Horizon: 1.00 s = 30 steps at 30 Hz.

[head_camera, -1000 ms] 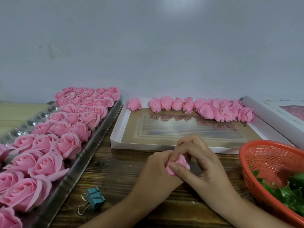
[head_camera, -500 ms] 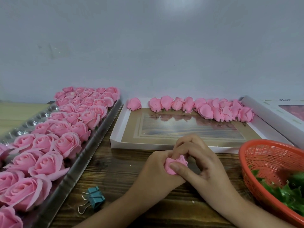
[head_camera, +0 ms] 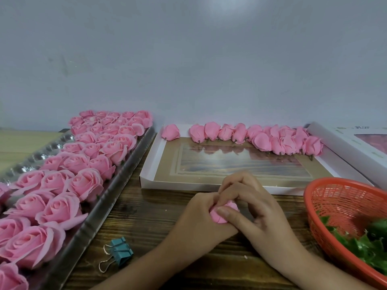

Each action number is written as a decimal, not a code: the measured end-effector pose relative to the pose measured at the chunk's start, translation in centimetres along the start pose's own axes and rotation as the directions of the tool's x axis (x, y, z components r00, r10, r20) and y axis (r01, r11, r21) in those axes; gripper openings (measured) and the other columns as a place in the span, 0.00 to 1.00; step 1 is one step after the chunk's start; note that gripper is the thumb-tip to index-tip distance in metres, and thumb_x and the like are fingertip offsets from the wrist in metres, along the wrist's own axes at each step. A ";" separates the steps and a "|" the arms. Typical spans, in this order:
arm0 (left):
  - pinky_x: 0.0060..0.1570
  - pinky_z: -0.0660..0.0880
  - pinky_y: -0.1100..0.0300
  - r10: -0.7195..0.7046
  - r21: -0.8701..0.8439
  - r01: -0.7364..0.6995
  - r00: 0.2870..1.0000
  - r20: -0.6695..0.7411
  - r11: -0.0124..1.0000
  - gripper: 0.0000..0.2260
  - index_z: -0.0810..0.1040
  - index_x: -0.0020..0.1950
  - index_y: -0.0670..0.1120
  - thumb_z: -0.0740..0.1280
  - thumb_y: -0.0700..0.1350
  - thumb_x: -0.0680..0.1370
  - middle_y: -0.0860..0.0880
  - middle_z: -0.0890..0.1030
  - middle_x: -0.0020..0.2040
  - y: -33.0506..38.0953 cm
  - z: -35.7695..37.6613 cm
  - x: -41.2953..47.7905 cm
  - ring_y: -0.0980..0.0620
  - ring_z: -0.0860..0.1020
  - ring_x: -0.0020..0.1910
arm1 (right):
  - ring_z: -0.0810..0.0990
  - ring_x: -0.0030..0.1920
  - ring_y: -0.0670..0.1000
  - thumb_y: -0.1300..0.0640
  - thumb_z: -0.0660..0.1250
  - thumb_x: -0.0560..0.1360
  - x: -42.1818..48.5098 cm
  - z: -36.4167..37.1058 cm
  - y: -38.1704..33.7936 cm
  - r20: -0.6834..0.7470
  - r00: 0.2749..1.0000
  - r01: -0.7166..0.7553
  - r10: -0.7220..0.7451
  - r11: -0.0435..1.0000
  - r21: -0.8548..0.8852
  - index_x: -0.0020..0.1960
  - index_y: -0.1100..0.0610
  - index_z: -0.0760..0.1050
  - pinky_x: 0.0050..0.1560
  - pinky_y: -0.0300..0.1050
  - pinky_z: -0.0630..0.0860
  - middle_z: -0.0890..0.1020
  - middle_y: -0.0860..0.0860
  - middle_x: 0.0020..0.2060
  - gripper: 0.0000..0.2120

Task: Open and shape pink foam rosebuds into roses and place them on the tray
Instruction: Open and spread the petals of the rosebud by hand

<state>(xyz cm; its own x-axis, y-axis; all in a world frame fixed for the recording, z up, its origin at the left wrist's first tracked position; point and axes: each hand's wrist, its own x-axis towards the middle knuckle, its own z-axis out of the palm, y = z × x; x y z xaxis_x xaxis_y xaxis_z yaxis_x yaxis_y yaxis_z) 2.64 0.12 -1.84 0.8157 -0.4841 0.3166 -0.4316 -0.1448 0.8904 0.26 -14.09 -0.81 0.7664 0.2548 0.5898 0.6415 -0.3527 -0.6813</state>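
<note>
We gripped a pink rosebud (head_camera: 218,217) above the wooden table (head_camera: 144,218), left hand (head_camera: 198,221) curled around it, right hand (head_camera: 261,208) pinching its petals.

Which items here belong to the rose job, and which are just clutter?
In use: rosebud, held by left hand and right hand; tray; finished roses; boxed rosebuds.
Lying about: binder clip; orange basket; green leaves; second box.

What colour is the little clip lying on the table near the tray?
Teal, with silver wire handles: the binder clip, seen in the head view.
</note>
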 end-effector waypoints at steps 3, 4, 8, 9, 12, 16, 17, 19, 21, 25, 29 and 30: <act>0.32 0.70 0.73 0.009 0.097 0.000 0.995 -0.096 0.995 0.08 0.75 0.35 0.57 0.70 0.45 0.71 0.59 0.78 0.33 -0.1 0.4 0.0 0.63 0.77 0.33 | 0.76 0.49 0.49 0.48 0.69 0.74 0.1 0.1 0.0 -0.022 1.000 -0.023 0.022 0.999 -0.035 0.42 0.48 0.77 0.49 0.32 0.69 0.74 0.43 0.44 0.05; 0.31 0.69 0.74 0.031 0.135 -0.014 0.991 -0.130 0.991 0.09 0.74 0.34 0.60 0.68 0.46 0.71 0.62 0.78 0.32 -0.2 0.6 0.0 0.65 0.76 0.33 | 0.75 0.48 0.49 0.47 0.69 0.74 0.1 0.1 -0.1 -0.030 0.999 -0.032 0.031 0.998 -0.049 0.43 0.48 0.77 0.47 0.32 0.69 0.74 0.44 0.44 0.05; 0.32 0.68 0.75 0.057 0.155 -0.034 0.987 -0.150 0.987 0.07 0.73 0.35 0.64 0.65 0.51 0.70 0.64 0.78 0.33 -0.2 0.7 -0.1 0.66 0.76 0.34 | 0.75 0.47 0.49 0.46 0.67 0.75 0.0 0.2 0.0 -0.027 0.999 -0.043 0.041 0.995 -0.090 0.44 0.48 0.76 0.45 0.33 0.68 0.74 0.44 0.43 0.06; 0.32 0.69 0.75 0.048 0.154 -0.026 0.989 -0.142 0.988 0.07 0.73 0.35 0.64 0.66 0.51 0.70 0.63 0.78 0.34 -0.3 0.7 -0.1 0.65 0.77 0.35 | 0.75 0.47 0.49 0.47 0.67 0.76 0.0 0.2 0.1 -0.021 0.999 -0.042 0.040 0.995 -0.091 0.44 0.49 0.76 0.46 0.33 0.68 0.74 0.44 0.43 0.06; 0.34 0.71 0.73 0.004 0.126 0.007 0.996 -0.089 0.992 0.07 0.74 0.36 0.60 0.68 0.48 0.71 0.61 0.79 0.36 -0.4 0.5 0.1 0.62 0.79 0.38 | 0.76 0.49 0.49 0.49 0.67 0.76 0.0 0.1 0.1 -0.007 1.000 -0.014 0.013 0.998 -0.060 0.42 0.48 0.76 0.49 0.32 0.69 0.73 0.43 0.44 0.05; 0.32 0.69 0.72 0.017 -0.020 -0.017 1.000 0.014 1.000 0.06 0.76 0.35 0.56 0.71 0.46 0.70 0.56 0.78 0.31 0.0 -0.1 0.1 0.61 0.76 0.33 | 0.77 0.50 0.48 0.48 0.68 0.75 0.1 0.0 -0.2 -0.009 1.000 0.022 -0.022 1.000 -0.019 0.44 0.41 0.76 0.50 0.31 0.69 0.73 0.41 0.45 0.02; 0.32 0.69 0.72 0.019 -0.016 -0.018 1.000 0.010 1.000 0.07 0.76 0.35 0.56 0.71 0.46 0.70 0.57 0.78 0.31 0.0 -0.1 0.1 0.61 0.76 0.33 | 0.77 0.50 0.47 0.48 0.68 0.75 0.2 0.1 -0.2 -0.015 1.000 0.020 -0.021 1.000 -0.020 0.44 0.41 0.76 0.50 0.31 0.69 0.73 0.41 0.45 0.02; 0.32 0.69 0.72 0.014 0.068 -0.011 0.999 -0.047 0.998 0.09 0.74 0.34 0.57 0.70 0.46 0.71 0.59 0.78 0.32 -0.4 0.2 0.1 0.62 0.76 0.33 | 0.77 0.49 0.48 0.48 0.69 0.74 0.1 0.1 -0.2 -0.032 0.999 0.007 -0.008 0.999 -0.038 0.43 0.43 0.75 0.49 0.31 0.69 0.74 0.42 0.45 0.03; 0.32 0.70 0.72 0.032 0.179 -0.013 0.994 -0.101 0.984 0.09 0.72 0.33 0.60 0.67 0.48 0.71 0.61 0.77 0.33 -0.6 0.6 0.0 0.62 0.76 0.34 | 0.76 0.49 0.49 0.47 0.69 0.74 0.0 0.2 -0.1 -0.031 0.999 -0.015 0.013 0.998 -0.063 0.44 0.45 0.75 0.48 0.33 0.69 0.75 0.44 0.44 0.04; 0.33 0.70 0.73 0.050 0.217 -0.020 0.990 -0.132 0.976 0.07 0.71 0.35 0.62 0.66 0.50 0.70 0.63 0.78 0.34 -0.5 0.7 -0.2 0.64 0.77 0.35 | 0.75 0.48 0.50 0.47 0.67 0.75 0.1 0.2 0.2 -0.009 0.999 -0.043 0.043 0.995 -0.088 0.45 0.48 0.75 0.46 0.34 0.69 0.74 0.44 0.44 0.06; 0.31 0.68 0.73 0.040 0.089 -0.033 0.997 -0.073 0.995 0.13 0.72 0.33 0.61 0.70 0.44 0.70 0.61 0.76 0.30 0.0 0.4 -0.2 0.64 0.74 0.31 | 0.76 0.49 0.49 0.50 0.68 0.75 0.2 0.1 0.3 -0.010 1.000 -0.022 0.021 0.999 -0.037 0.42 0.50 0.76 0.49 0.32 0.69 0.74 0.44 0.44 0.05; 0.31 0.67 0.74 0.036 0.034 -0.035 0.999 -0.041 0.999 0.14 0.73 0.33 0.60 0.71 0.42 0.70 0.60 0.76 0.29 0.2 0.2 -0.2 0.64 0.74 0.31 | 0.76 0.49 0.49 0.50 0.68 0.75 0.2 0.1 0.2 -0.012 1.000 -0.012 0.012 1.000 -0.018 0.42 0.49 0.76 0.49 0.32 0.69 0.74 0.44 0.44 0.05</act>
<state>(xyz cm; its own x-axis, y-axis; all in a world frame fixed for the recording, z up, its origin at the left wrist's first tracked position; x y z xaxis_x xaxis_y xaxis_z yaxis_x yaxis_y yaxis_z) 2.33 -0.05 -1.79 0.8145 -0.4535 0.3619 -0.4728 -0.1575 0.8670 0.54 -14.09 -0.90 0.7733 0.2395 0.5870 0.6316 -0.3720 -0.6803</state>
